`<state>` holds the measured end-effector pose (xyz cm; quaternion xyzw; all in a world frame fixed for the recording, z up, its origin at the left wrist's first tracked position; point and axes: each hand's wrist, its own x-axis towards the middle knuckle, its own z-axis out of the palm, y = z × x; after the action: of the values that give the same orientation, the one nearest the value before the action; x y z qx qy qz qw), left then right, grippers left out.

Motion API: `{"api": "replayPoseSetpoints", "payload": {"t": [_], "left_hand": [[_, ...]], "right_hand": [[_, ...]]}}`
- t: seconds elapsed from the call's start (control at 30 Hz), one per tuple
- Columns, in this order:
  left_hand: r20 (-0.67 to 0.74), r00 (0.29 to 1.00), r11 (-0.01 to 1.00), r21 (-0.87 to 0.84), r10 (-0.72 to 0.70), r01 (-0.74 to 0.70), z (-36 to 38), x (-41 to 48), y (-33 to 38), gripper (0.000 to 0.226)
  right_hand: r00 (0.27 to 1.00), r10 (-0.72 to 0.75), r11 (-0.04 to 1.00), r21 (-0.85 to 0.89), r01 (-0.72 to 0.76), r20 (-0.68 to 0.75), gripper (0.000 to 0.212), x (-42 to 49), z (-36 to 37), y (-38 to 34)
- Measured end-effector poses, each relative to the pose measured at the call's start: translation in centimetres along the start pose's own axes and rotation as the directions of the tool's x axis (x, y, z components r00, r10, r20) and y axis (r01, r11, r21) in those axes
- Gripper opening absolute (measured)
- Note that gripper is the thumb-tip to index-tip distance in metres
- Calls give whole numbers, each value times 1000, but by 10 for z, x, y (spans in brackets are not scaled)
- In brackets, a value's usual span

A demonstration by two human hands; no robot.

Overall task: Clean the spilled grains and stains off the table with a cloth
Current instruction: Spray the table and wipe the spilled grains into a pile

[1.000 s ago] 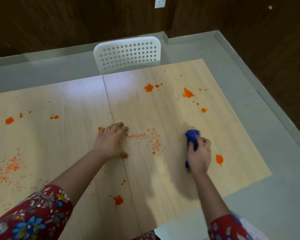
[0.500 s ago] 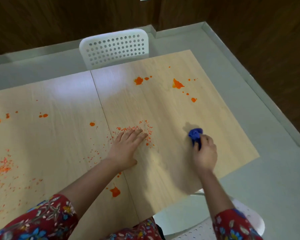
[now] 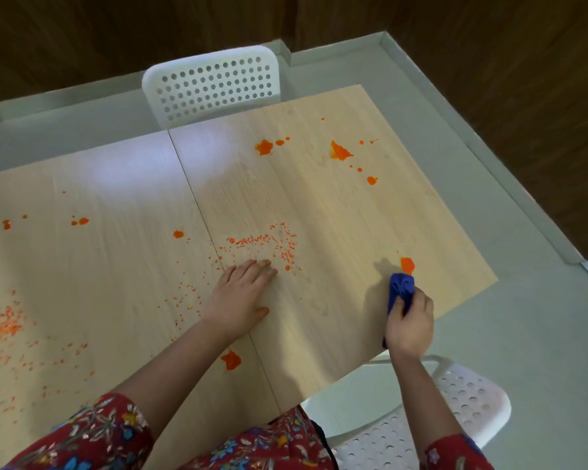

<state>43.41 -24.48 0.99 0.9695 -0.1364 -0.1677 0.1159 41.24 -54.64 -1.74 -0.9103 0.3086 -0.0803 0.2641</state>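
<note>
Fingers (image 3: 423, 301) of the right hand (image 3: 409, 322) are curled round a bunched blue cloth (image 3: 401, 287), gripping it so that its wad sticks out past the knuckles and presses on the desk (image 3: 336, 205) close to the near edge, not far from the near right corner. Just beyond the cloth, touching or almost touching its tip, lies an orange stain (image 3: 407, 265). The left hand (image 3: 241, 295) lies flat on the desk, palm down, its fingers (image 3: 260, 266) straight and together and holding nothing, beside the seam (image 3: 201, 215) that divides the desk top. Their tips reach the near side of a scatter of orange grains (image 3: 269, 241) near the middle of the desk. A second, wider scatter of grains (image 3: 4, 329) spreads toward the left edge. More orange stains mark the top: a group toward the far right corner (image 3: 340, 152), a blot near the far edge (image 3: 263, 146), one by the near edge beside the left forearm (image 3: 231, 360), and small ones left of the seam (image 3: 80, 221). A white perforated chair (image 3: 214, 83) stands at the far edge; another white chair (image 3: 462, 408) is at the near edge, under the right arm.
</note>
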Motion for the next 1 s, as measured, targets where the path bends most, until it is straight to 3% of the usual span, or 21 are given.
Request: {"api": "replayPoseSetpoints", "payload": {"t": [0.1,0.2,0.27,0.33,0.4,0.57,0.67,0.77,0.87,1.0], "left_hand": [[-8,1000,1000,-13,-4,4,2,-1,-3,76],[-11,1000,1000,-19,6,-7,1,-2,-4,77],[-29,1000,1000,-26,-1,0,-1,-4,-6,78],[-53,999,999,-38,-15,13,-1,-8,-8,79],[-73,997,998,-64,-34,30,-2,-12,-11,78],[-105,985,986,-110,-135,124,-2,-23,-25,74],[-119,970,973,-120,-212,198,-2,-31,-39,73],[-114,956,956,-143,-271,255,-4,-41,-55,71],[-147,930,934,-172,-337,312,-10,-51,-71,68],[-180,872,885,-199,-456,422,-16,-62,-95,63]], "right_hand": [[974,-187,981,68,179,131,33,-21,10,-18],[856,-420,907,158,389,303,30,-42,18,-40],[907,-361,924,213,317,216,27,-36,15,-43],[985,-138,972,206,114,104,26,-18,11,-34],[997,22,995,92,-29,78,32,-6,11,-22],[979,-161,986,52,155,122,35,-56,40,-52],[942,-288,954,141,266,173,35,-93,62,-98],[897,-356,917,283,281,261,36,-94,72,-126],[952,-268,932,291,217,149,29,-51,66,-118],[982,-118,989,109,103,145,37,-7,57,-94]]}}
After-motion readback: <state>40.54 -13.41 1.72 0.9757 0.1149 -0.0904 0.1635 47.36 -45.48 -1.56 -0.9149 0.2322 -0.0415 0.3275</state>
